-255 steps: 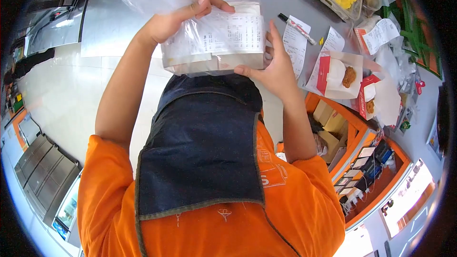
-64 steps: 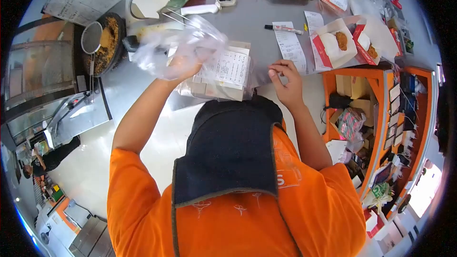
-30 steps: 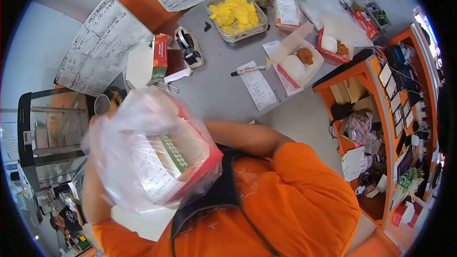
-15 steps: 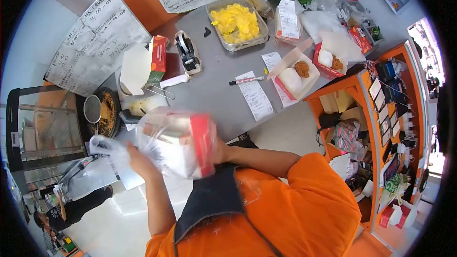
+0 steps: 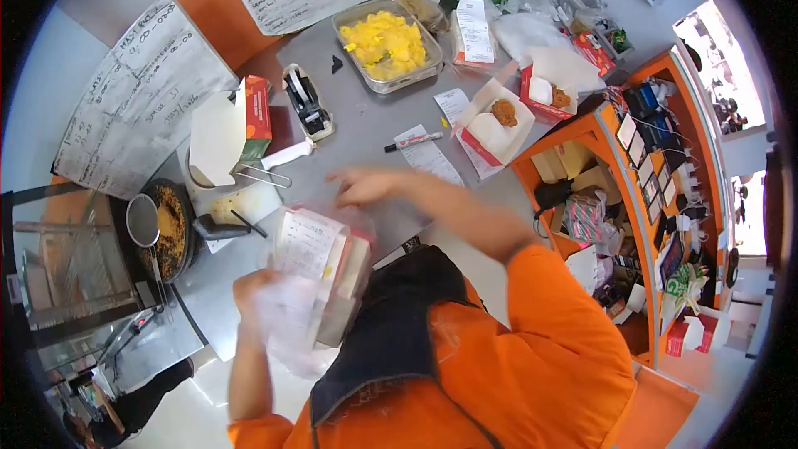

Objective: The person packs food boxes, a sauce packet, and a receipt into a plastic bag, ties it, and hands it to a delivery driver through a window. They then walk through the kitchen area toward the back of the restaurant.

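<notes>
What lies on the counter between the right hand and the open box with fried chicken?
In the head view, a marker and a printed receipt lie on the grey counter between the right hand and the open box.

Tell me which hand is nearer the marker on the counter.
Right. The right hand reaches over the counter, just below-left of the marker; the left hand is farther back, gripping the bagged boxes.

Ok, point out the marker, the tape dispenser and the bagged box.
marker point(image 5: 413, 141): head view, middle of its barrel.
tape dispenser point(image 5: 306, 105): head view, its dark body.
bagged box point(image 5: 347, 270): head view, its side, seen through the bag.
</notes>
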A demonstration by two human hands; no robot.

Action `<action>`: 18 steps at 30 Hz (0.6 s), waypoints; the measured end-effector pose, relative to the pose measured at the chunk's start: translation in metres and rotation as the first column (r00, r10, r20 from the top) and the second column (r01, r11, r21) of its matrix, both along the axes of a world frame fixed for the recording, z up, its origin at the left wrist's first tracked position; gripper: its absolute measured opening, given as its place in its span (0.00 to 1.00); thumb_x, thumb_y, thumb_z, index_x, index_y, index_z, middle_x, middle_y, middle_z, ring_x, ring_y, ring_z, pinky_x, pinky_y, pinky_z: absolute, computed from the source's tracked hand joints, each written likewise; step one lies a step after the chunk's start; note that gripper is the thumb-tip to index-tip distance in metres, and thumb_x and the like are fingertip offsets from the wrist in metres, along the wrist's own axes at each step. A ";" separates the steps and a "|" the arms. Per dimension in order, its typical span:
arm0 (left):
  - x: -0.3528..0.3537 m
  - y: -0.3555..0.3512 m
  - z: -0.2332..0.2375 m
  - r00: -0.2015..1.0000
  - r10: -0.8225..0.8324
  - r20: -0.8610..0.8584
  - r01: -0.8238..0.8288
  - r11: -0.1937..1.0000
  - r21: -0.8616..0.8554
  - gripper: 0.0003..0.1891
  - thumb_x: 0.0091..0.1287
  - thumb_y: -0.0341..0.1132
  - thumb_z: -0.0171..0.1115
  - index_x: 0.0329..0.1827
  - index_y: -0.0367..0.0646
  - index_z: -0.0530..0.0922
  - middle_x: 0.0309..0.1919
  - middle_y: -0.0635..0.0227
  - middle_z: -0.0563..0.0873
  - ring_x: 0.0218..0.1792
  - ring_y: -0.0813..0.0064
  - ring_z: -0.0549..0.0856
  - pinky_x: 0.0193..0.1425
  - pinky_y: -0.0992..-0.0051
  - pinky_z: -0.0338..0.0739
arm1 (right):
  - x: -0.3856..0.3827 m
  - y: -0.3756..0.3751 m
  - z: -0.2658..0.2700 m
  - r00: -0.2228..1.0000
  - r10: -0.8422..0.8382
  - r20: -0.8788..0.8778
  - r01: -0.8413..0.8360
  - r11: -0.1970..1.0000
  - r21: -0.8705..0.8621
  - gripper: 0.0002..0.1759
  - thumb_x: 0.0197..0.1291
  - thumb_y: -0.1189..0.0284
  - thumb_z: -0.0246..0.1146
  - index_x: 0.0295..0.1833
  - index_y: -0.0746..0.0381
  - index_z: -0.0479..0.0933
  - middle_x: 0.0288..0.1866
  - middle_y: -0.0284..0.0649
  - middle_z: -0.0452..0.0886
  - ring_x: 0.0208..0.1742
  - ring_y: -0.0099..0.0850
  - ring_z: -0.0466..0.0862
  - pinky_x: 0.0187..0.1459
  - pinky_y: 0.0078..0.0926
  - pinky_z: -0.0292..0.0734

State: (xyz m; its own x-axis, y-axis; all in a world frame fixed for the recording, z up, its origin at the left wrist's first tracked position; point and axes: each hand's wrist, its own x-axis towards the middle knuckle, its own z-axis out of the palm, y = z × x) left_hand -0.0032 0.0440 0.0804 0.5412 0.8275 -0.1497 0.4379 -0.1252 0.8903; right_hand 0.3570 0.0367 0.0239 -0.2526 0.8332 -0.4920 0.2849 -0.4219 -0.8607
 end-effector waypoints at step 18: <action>0.060 -0.029 -0.075 0.834 0.388 -0.393 -0.362 0.921 0.141 0.16 0.70 0.40 0.51 0.56 0.45 0.76 0.55 0.54 0.76 0.58 0.58 0.72 0.65 0.59 0.63 | 0.338 0.084 -0.016 0.430 -0.204 0.879 0.060 0.978 0.197 0.09 0.53 0.80 0.56 0.25 0.73 0.79 0.21 0.56 0.81 0.21 0.45 0.85 0.24 0.41 0.83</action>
State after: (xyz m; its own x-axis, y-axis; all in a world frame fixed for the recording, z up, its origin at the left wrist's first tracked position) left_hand 0.0570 0.0146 0.0056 0.0891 0.9686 -0.2323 0.7816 0.0766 0.6191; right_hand 0.6948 0.1208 0.0083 0.3843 0.8826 -0.2707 0.8726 -0.4430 -0.2056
